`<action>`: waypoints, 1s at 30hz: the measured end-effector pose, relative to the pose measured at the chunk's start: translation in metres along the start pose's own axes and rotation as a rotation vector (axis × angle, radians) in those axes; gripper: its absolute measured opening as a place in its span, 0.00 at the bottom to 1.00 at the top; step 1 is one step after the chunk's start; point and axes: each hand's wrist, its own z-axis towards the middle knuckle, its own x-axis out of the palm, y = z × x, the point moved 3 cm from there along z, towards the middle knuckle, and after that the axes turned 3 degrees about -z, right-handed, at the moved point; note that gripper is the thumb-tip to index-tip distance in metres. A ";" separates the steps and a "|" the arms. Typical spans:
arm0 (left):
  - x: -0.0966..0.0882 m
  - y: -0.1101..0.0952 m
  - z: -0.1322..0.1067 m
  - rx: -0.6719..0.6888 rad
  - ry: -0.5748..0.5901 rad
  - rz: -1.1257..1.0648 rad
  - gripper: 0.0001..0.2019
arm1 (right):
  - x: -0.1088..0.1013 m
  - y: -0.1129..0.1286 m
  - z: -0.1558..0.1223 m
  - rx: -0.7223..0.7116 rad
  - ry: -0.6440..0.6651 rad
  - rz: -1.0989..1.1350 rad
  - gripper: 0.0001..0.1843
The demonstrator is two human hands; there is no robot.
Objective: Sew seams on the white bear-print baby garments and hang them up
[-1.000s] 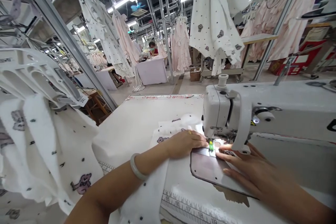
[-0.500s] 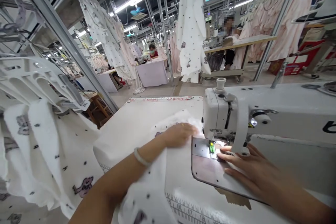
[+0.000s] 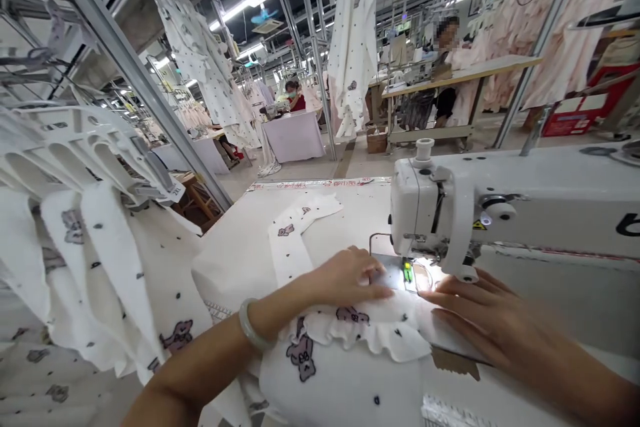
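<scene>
My left hand [image 3: 347, 277] lies at the left edge of the sewing machine's metal plate [image 3: 387, 271], thumb and curved fingers apart. Below its thumb spreads a white garment piece [image 3: 345, 373] with printed bears, black dots and a ruffled edge. My right hand [image 3: 493, 317] is open, fingers stretched over the machine bed, fingertips just right of the presser foot. A small green part [image 3: 408, 271] sits by the needle area under a bright lamp. The white sewing machine head [image 3: 423, 207] stands above. Whether cloth lies under the right fingertips, I cannot tell.
A printed fabric strip [image 3: 290, 233] lies on the white tabletop [image 3: 230, 240] behind my left arm. Clipped garment pieces hang from a white hanger [image 3: 95, 137] at left. A measuring scale [image 3: 450, 411] runs along the front. Two people sit at machines farther back.
My left hand has come nearer and slightly right, and the ruffled garment piece now lies spread in front of the plate. My right hand stays by the presser foot. The view has shifted slightly.
</scene>
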 end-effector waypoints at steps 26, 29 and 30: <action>0.040 -0.012 -0.002 0.331 -0.033 0.312 0.22 | 0.010 0.001 0.006 0.010 0.119 -0.091 0.19; 0.038 -0.011 0.001 0.353 -0.045 0.263 0.21 | 0.010 -0.001 0.004 0.015 0.129 -0.099 0.20; 0.038 -0.011 0.001 0.367 -0.050 0.246 0.20 | 0.011 -0.001 0.004 0.016 0.135 -0.097 0.20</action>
